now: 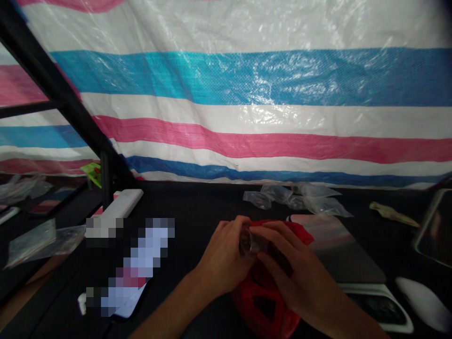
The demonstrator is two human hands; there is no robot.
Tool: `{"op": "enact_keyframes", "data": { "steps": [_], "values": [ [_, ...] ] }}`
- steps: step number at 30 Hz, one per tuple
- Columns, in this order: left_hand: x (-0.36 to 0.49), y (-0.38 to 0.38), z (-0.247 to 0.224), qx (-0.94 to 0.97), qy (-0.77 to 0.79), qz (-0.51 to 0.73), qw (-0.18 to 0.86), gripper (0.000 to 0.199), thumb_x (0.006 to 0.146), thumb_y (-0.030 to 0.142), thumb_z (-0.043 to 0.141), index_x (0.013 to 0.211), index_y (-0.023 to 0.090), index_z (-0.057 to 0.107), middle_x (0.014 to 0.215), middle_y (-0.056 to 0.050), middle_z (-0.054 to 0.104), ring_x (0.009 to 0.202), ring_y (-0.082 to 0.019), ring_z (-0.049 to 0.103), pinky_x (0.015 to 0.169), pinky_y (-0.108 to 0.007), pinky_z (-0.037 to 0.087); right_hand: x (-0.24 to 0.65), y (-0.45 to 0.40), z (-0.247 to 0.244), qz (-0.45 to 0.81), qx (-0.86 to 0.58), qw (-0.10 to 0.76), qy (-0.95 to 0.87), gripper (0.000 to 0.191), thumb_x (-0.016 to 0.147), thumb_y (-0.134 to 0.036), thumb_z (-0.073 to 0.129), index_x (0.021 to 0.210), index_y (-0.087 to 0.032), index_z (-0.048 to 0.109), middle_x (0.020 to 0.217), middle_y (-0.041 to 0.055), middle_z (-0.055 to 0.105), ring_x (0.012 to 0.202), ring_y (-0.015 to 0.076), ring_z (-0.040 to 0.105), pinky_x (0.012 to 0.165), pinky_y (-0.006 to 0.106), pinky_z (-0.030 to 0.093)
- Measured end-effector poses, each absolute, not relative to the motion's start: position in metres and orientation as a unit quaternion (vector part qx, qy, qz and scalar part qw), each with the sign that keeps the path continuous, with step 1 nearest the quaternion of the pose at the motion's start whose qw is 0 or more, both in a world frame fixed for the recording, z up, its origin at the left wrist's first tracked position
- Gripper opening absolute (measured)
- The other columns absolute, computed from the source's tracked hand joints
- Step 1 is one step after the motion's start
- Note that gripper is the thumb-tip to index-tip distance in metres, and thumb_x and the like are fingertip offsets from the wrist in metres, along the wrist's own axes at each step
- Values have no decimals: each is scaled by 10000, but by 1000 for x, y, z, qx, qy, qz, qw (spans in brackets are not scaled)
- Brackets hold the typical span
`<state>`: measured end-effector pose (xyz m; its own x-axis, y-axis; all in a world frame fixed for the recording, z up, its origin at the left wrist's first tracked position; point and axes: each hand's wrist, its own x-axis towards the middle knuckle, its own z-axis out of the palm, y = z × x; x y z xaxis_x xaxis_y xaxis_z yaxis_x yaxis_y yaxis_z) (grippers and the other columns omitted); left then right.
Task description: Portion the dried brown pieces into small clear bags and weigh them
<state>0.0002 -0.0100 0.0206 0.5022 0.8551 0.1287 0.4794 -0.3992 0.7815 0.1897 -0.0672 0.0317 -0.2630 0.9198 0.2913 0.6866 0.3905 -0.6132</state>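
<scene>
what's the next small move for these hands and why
Probably lower the small brownish item a little before loosening either hand. The left hand and right hand both have fingers around it, and red plastic spreads just below them, so it could likely catch anything that slips.

You have two hands, left (222, 263) and right (305, 278), at one small brownish item (246, 241) and one red bag (268, 301). Around them you have one lit, pixelated phone (141, 263), one white bar (125, 205), one grey pad (339, 249), one white mouse (422, 301) and one green item (92, 173). Several clear bags (257, 199) overlap at the far side, too tangled for you to count exactly; more lie left.
</scene>
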Motion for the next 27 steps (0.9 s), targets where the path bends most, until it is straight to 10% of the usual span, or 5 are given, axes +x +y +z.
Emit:
{"op": "enact_keyframes", "data": {
  "steps": [9, 16, 27],
  "values": [
    [5, -12, 15, 818, 388, 283, 318, 265, 913, 305, 719, 1164, 241, 663, 1126, -20, 746, 996, -241, 646, 900, -387, 409, 192, -67, 24, 122, -455, 347, -811, 550, 975, -36, 430, 1390, -356, 599, 1329, 57, 593, 1198, 181, 653, 975, 315, 586],
    [4, -11, 14, 855, 392, 210, 267, 278, 831, 245, 733, 1077, 186, 617, 1094, -72, 723, 1026, -280, 648, 946, -428, 426, 193, -63, 24, 145, -508, 256, -809, 545, 976, -385, 681, 1479, -332, 479, 1313, 58, 701, 1153, 252, 687, 988, 450, 584],
    [3, -11, 21, 804, 447, 248, 302, 200, 853, 234, 704, 1019, 221, 593, 993, -20, 712, 912, -240, 628, 805, -348, 419, 190, -61, 26, 115, -505, 344, -783, 326, 987, -305, 661, 1303, -337, 585, 1233, 20, 700, 1129, 201, 684, 977, 365, 576]
  ]
}}
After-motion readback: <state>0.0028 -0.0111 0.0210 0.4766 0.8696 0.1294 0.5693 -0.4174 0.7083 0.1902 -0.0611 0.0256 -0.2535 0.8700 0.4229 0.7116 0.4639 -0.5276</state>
